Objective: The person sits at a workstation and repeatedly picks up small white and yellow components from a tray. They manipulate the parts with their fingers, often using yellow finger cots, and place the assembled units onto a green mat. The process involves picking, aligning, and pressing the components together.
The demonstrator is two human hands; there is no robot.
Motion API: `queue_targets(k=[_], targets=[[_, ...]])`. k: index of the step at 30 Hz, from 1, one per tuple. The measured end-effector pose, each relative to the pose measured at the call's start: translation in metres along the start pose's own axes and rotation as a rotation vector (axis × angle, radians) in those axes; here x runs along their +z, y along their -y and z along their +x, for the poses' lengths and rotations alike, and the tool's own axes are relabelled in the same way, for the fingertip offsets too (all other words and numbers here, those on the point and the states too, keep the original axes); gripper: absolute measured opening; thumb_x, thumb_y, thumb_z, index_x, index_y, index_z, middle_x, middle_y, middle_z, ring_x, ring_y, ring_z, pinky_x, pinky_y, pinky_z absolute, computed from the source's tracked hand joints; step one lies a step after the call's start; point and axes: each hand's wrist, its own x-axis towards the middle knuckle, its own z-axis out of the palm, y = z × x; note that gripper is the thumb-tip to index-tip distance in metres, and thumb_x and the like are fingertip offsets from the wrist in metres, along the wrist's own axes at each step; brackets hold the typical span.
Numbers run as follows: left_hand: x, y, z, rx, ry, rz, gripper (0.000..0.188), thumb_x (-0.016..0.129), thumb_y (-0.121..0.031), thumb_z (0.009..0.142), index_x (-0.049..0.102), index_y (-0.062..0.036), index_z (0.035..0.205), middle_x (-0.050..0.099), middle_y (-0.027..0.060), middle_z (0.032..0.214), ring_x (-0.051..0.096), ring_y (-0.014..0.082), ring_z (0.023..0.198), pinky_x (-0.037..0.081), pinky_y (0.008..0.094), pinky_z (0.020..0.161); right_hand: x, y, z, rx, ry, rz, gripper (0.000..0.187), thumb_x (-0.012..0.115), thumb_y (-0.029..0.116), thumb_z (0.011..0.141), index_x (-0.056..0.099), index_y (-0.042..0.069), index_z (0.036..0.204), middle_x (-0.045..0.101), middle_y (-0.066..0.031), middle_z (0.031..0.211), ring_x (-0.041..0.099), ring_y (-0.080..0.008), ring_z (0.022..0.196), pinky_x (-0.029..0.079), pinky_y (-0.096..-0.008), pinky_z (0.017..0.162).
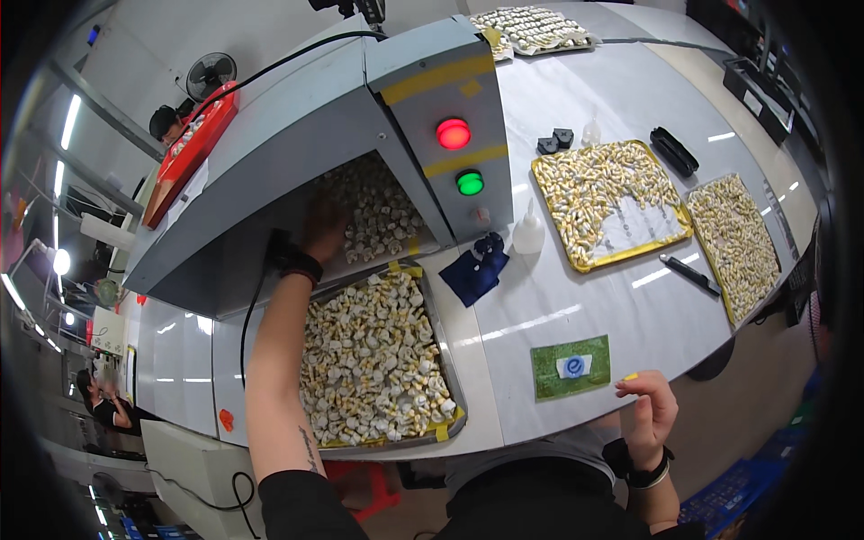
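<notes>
My left arm reaches into the opening of a grey metal box with a red and a green round light. Inside, my left hand lies in shadow next to a heap of small whitish pieces; its fingers are hard to make out. Below that arm, a tray is full of small white and yellowish pieces. My right hand is raised at the table's front edge, its fingers curled together. Something small and yellow shows at its fingertips. Nearest to it lies a green mat with a blue ring-shaped thing.
Right of the box stand a white squeeze bottle and a dark blue cloth. Yellow-edged trays hold more small pieces. A black pen-like tool and a black case lie nearby. Other people sit at far left.
</notes>
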Motion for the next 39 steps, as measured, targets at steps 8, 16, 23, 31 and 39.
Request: queue_targets(k=[8, 16, 23, 31, 39], targets=[[-0.029, -0.017, -0.001, 0.299, 0.305, 0.393, 0.051, 0.043, -0.031, 0.094, 0.035, -0.0069, 0.138, 0.028, 0.0221, 0.145, 0.019, 0.0416, 0.136, 0.014, 0.0472, 0.112, 0.005, -0.015, 0.028, -0.125, -0.107, -0.255, 0.021, 0.050, 0.014, 0.088, 0.060, -0.003, 0.084, 0.059, -0.0140, 0.077, 0.056, -0.0236, 0.071, 0.044, -0.0302, 0.066], [-0.008, 0.002, 0.073, 0.522, -0.001, 0.655, 0.036, 0.048, -0.016, 0.088, 0.051, -0.0062, 0.123, 0.043, 0.0195, 0.133, 0.039, 0.0395, 0.123, 0.031, 0.0501, 0.102, 0.014, -0.026, 0.028, -0.161, -0.137, -0.336, 0.024, 0.047, 0.015, 0.091, 0.057, -0.003, 0.080, 0.055, -0.0112, 0.074, 0.051, -0.0198, 0.067, 0.039, -0.0285, 0.062], [0.038, 0.016, 0.102, 0.301, -0.070, 0.317, 0.036, 0.048, -0.017, 0.089, 0.051, -0.0050, 0.123, 0.046, 0.0208, 0.129, 0.042, 0.0387, 0.121, 0.033, 0.0489, 0.101, 0.012, -0.029, 0.026, -0.152, -0.146, -0.384, 0.021, 0.049, 0.014, 0.089, 0.060, -0.003, 0.080, 0.057, -0.0134, 0.072, 0.053, -0.0225, 0.065, 0.041, -0.0296, 0.058], [0.016, -0.013, 0.075, 0.228, -0.102, 0.074, 0.033, 0.047, -0.019, 0.089, 0.054, -0.0036, 0.117, 0.051, 0.0216, 0.122, 0.046, 0.0365, 0.116, 0.035, 0.0479, 0.099, 0.013, -0.028, 0.025, -0.136, -0.090, -0.404, 0.020, 0.050, 0.012, 0.089, 0.060, -0.002, 0.079, 0.058, -0.0130, 0.072, 0.053, -0.0228, 0.064, 0.041, -0.0299, 0.057], [0.033, -0.046, 0.128, 0.318, -0.047, 0.262, 0.034, 0.049, -0.022, 0.087, 0.055, -0.0029, 0.115, 0.051, 0.0216, 0.121, 0.047, 0.0355, 0.116, 0.034, 0.0472, 0.099, 0.013, -0.029, 0.025, -0.127, -0.104, -0.408, 0.021, 0.050, 0.012, 0.088, 0.060, -0.003, 0.077, 0.057, -0.0125, 0.070, 0.052, -0.0223, 0.062, 0.041, -0.0300, 0.057]])
